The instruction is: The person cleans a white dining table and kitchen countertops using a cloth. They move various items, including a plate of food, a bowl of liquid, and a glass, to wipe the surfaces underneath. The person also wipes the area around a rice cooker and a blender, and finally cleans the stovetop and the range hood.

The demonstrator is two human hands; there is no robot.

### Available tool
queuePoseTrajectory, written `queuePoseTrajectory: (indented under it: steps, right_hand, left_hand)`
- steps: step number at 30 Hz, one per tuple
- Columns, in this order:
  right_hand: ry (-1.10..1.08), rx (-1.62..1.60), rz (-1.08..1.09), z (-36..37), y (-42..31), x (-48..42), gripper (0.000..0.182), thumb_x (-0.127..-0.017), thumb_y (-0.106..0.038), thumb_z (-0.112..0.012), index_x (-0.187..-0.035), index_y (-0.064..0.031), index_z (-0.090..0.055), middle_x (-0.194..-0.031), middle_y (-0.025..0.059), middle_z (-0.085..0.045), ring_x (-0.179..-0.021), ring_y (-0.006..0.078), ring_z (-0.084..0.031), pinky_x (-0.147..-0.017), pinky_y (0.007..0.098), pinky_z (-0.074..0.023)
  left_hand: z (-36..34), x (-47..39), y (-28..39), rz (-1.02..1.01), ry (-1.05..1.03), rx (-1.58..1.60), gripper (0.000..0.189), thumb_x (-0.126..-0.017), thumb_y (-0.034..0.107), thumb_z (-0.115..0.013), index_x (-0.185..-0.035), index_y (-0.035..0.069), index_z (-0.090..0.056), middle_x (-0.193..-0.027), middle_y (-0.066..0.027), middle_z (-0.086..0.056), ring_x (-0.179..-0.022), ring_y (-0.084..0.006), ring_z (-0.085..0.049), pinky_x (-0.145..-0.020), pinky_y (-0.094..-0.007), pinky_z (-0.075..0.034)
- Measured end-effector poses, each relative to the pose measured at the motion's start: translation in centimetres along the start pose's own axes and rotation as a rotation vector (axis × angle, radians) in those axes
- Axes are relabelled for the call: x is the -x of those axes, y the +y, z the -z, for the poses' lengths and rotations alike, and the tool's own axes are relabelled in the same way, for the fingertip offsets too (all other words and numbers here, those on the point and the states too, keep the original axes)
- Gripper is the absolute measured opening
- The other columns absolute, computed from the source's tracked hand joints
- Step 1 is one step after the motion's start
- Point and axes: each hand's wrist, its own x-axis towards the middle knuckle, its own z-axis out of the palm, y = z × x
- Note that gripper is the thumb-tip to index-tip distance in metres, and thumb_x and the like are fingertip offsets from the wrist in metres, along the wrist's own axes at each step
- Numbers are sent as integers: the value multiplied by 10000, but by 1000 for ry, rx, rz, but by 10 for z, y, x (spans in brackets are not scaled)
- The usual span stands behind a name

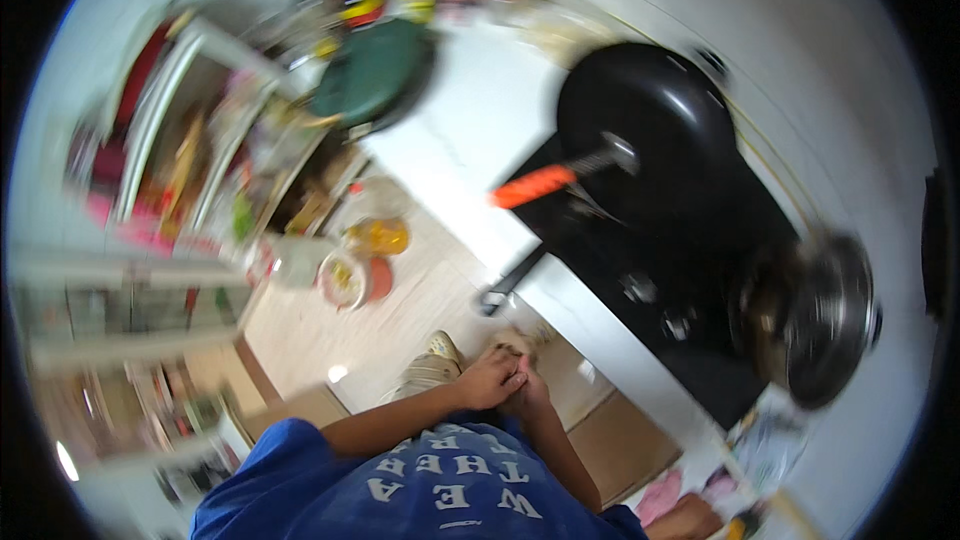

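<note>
My left hand [489, 377] and my right hand [533, 390] are together in front of my waist, beside the counter's front edge. The left fingers fold over the right hand, and no object shows between them. Ahead and to the right, a black wok [652, 112] sits on a black cooktop [675, 270]. Its long handle [517, 274] reaches out over the counter edge towards my hands. A metal cooking utensil with an orange handle [534, 186] lies across the wok's rim. Motion blur softens the picture.
A steel pot with a glass lid [829, 322] stands at the cooktop's right end. A dark green round lid [371, 75] lies near bottles and shelving [202, 127]. Floor containers include a bucket [349, 281] and a yellow oil bottle [382, 236]. A hand or forearm [686, 517] shows lower right.
</note>
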Motion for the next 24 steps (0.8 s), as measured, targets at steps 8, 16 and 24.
queuePoseTrajectory:
  steps: [8, 16, 24]
  right_hand:
    - [47, 786, -432, -116, 27, -34, 405, -978, -390, -494, -1177, -50, -586, -994, 73, -663, -794, 173, -650, -622, 285, -517]
    - [-701, 1344, -537, -238, 236, -33, 423, -935, -310, -595, -1180, 34, -576, -1067, 115, -653, -911, 205, -643, -784, 325, -513]
    - [-1756, 1972, 409, -296, 462, -28, 410, -767, -129, -721, -1137, -40, -570, -1072, 135, -585, -992, 318, -539, -866, 402, -439]
  left_hand:
    - [31, 122, -83, 462, 646, 551, 392, -864, 452, -629, -1070, 122, -678, -1224, -102, -561, -1129, -289, -507, -937, -453, -422]
    - [27, 310, -129, 48, 698, 2217, 897, -790, 820, -395, -1337, 117, -506, -1354, -198, -498, -1288, -416, -421, -1002, -661, -323]
    - [9, 460, -224, -529, 1151, 2289, 474, -908, 547, -517, -1160, 158, -615, -1137, -51, -644, -1060, -245, -603, -907, -492, -465]
